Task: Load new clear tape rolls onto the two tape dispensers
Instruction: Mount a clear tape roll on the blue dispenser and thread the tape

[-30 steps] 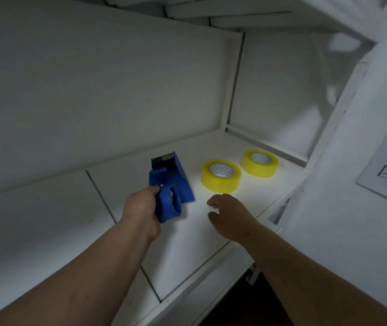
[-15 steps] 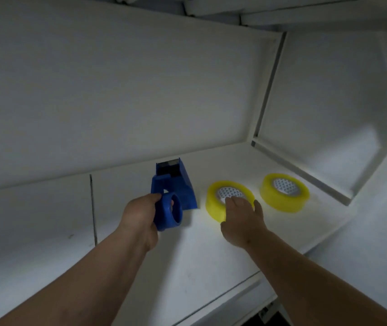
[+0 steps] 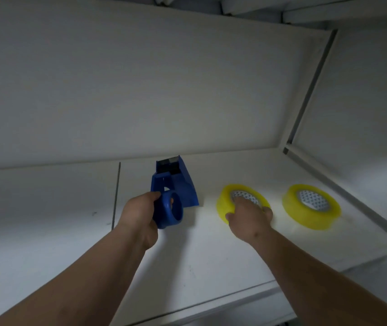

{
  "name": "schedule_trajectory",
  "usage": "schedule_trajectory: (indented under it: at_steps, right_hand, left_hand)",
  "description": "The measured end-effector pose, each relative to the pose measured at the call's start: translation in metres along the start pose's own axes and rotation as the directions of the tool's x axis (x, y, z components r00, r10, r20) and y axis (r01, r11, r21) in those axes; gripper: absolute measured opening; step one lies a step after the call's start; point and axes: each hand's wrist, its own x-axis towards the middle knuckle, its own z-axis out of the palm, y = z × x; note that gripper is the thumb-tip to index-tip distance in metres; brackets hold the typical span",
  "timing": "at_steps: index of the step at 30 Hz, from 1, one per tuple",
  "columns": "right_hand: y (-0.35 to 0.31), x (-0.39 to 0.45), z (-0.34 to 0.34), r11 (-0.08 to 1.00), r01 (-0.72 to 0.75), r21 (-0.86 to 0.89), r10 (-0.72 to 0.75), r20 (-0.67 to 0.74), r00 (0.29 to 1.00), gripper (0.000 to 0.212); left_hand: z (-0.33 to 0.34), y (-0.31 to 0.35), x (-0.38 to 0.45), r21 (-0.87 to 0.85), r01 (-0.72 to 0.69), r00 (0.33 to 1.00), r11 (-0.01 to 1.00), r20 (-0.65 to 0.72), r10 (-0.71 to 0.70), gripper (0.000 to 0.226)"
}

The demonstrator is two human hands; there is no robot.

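A blue tape dispenser [image 3: 176,184] rests on the white shelf [image 3: 211,255], its toothed blade pointing to the back wall. My left hand [image 3: 138,215] is closed around its round blue hub at the near end. Just to the right lies a yellowish clear tape roll [image 3: 225,201], flat on the shelf. My right hand [image 3: 249,215] lies over it, fingers curled around its rim and into its core. A second tape roll [image 3: 310,210] lies flat further right, untouched. Only one dispenser is in view.
The shelf is boxed in by a white back wall [image 3: 140,90] and a white side panel [image 3: 364,102] on the right. A dark seam [image 3: 116,196] crosses the shelf left of the dispenser. Its front edge [image 3: 211,309] runs below my forearms.
My right hand has moved forward from the shelf's front and closed on the nearer tape roll. My left hand keeps hold of the dispenser. The camera has swung right and up.
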Motion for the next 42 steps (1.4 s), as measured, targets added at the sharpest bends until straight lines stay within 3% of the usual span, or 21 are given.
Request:
schedule_trajectory:
  at_steps: [3,6,9,18,24,36,42]
  right_hand:
    - [-0.020,-0.007,-0.008,0.963,-0.032,0.268,0.042,-0.032,0.999,0.055]
    - [-0.056,-0.027,-0.020,0.822,0.058,0.567,-0.017,-0.077,0.997,0.051]
    - [-0.100,-0.059,-0.025,0.723,0.190,0.665,-0.107,-0.163,0.981,0.040]
    - [-0.206,-0.134,0.013,0.607,0.626,0.489,-0.393,-0.500,0.772,0.037]
    - [-0.244,-0.159,0.029,0.542,0.748,0.384,-0.572,-0.484,0.663,0.031]
    - [-0.268,-0.195,0.039,0.405,0.890,0.210,-0.767,-0.452,0.456,0.035]
    - [-0.299,-0.225,0.047,0.350,0.910,0.221,-0.815,-0.407,0.413,0.033]
  left_hand:
    - [-0.016,0.010,0.001,-0.028,-0.005,1.000,1.000,0.016,0.006,0.022]
    - [-0.037,0.023,-0.001,-0.061,-0.013,0.999,0.998,0.040,0.015,0.023]
    - [-0.065,0.039,-0.002,-0.107,-0.023,0.999,0.994,0.044,0.028,0.028]
    - [-0.151,0.070,-0.015,-0.138,-0.007,0.995,0.990,0.100,0.021,0.035]
    - [-0.197,0.085,-0.037,-0.168,-0.013,0.985,0.986,0.168,0.042,0.041]
    - [-0.267,0.081,-0.094,-0.240,-0.010,0.998,0.971,0.059,0.025,0.068]
    - [-0.319,0.084,-0.112,-0.276,0.002,0.999,0.961,0.041,0.010,0.067]
